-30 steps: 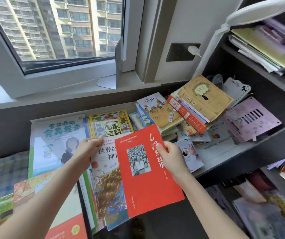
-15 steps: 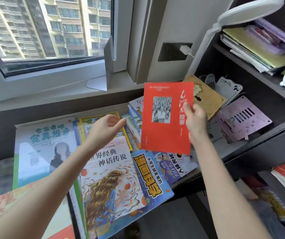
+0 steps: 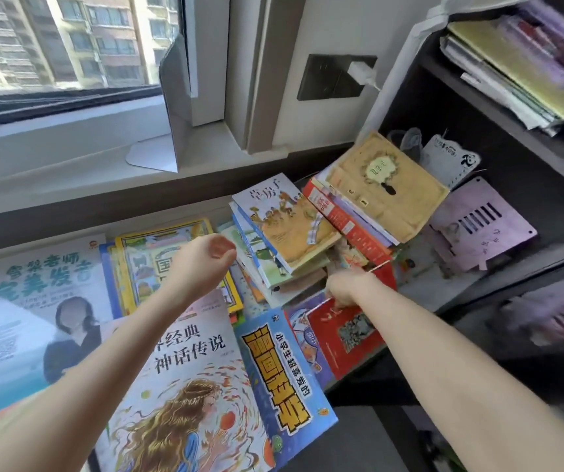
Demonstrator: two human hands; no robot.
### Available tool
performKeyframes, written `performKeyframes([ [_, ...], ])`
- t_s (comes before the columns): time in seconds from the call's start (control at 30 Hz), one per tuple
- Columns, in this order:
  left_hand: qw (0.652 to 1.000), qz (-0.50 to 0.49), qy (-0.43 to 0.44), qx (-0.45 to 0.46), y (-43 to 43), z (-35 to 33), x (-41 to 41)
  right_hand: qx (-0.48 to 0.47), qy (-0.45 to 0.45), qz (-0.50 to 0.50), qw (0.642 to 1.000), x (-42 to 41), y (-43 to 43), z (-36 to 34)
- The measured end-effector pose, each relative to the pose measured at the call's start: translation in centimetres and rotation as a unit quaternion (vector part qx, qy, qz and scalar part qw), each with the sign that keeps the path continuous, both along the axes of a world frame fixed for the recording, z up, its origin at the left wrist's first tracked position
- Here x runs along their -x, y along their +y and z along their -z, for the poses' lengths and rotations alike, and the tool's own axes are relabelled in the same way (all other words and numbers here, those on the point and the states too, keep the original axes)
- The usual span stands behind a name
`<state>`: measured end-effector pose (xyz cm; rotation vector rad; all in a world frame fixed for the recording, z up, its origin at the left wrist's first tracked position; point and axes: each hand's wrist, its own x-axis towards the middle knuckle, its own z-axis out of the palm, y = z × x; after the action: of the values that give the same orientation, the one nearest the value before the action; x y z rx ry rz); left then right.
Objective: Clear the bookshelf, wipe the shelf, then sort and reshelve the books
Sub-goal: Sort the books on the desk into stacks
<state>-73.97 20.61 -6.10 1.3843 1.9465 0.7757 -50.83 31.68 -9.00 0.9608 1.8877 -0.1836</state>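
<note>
Loose books cover the dark bookshelf board (image 3: pixel 444 287). My right hand (image 3: pixel 343 289) grips the top edge of a thin red book (image 3: pixel 345 338), which lies low at the board's front right, partly over a blue-purple book. Curled and holding nothing, my left hand (image 3: pixel 202 267) hovers above a yellow-framed picture book (image 3: pixel 144 264). Below it lie a myth book with a long-haired girl (image 3: pixel 178 386) and a blue book with big yellow characters (image 3: pixel 284 366). Behind the hands, a tan-covered book (image 3: pixel 287 229) tops a leaning pile, beside a beige book (image 3: pixel 386 185) on a red-spined stack.
A large teal-and-white book (image 3: pixel 35 301) lies at the far left. A pink slotted plate (image 3: pixel 481 226) and a grey card (image 3: pixel 451 158) lean in the shelf's right corner. Papers and folders (image 3: pixel 519 69) fill the upper shelf. A white folded card (image 3: pixel 171 107) stands on the window sill.
My right hand has brought the red book down from upright in front of the piles to the board's front right. My left hand has curled and stayed over the yellow book.
</note>
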Motion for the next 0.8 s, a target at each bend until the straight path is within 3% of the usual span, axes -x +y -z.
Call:
performKeyframes([
  [0.17,1.0,0.009,0.001,0.004,0.3,1.5,0.2,-0.028,0.131,-0.079,0.988,-1.0,-1.7,5.1],
  [0.3,1.0,0.003,0.002,0.011,0.3,2.5,0.7,-0.042,0.175,-0.097,0.979,-0.5,-2.8,6.2],
  [0.47,0.999,-0.008,-0.028,0.032,0.2,2.9,1.0,-0.033,0.178,-0.027,0.983,-1.2,-3.1,6.8],
  [0.8,0.999,-0.002,-0.028,0.032,0.9,2.2,1.4,-0.141,0.188,0.099,0.967,-2.3,-4.2,3.9],
])
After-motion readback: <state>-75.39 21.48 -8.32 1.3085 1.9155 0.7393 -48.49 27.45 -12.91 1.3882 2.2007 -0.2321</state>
